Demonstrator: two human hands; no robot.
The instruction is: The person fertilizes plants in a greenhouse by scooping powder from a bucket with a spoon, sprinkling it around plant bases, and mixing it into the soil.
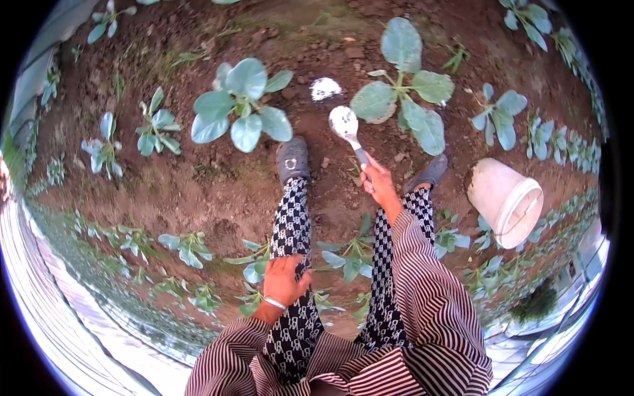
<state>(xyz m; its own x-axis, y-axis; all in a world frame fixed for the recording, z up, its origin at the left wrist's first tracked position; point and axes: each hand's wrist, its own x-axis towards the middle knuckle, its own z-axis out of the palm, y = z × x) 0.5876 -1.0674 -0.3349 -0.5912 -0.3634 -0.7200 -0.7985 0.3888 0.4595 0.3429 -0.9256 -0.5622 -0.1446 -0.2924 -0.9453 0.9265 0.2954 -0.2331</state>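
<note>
My right hand (379, 179) is closed round the dark handle of a large spoon (344, 123), whose bowl is coated with white powder. Just beyond the bowl, a small heap of white powder (325, 88) lies on the soil. It sits between two leafy young plants, one on the left (243, 105) and one on the right (404, 92). My left hand (284, 280), with a bracelet at the wrist, rests on my left leg near the knee. Its fingers lie fairly flat, and no object shows in it.
A whitish plastic bucket (489, 191) stands tilted in view to the right of my right foot. My dark clogs (292, 160) are on the soil, close to the plants. More seedlings (158, 127) grow in rows on both sides and behind my feet.
</note>
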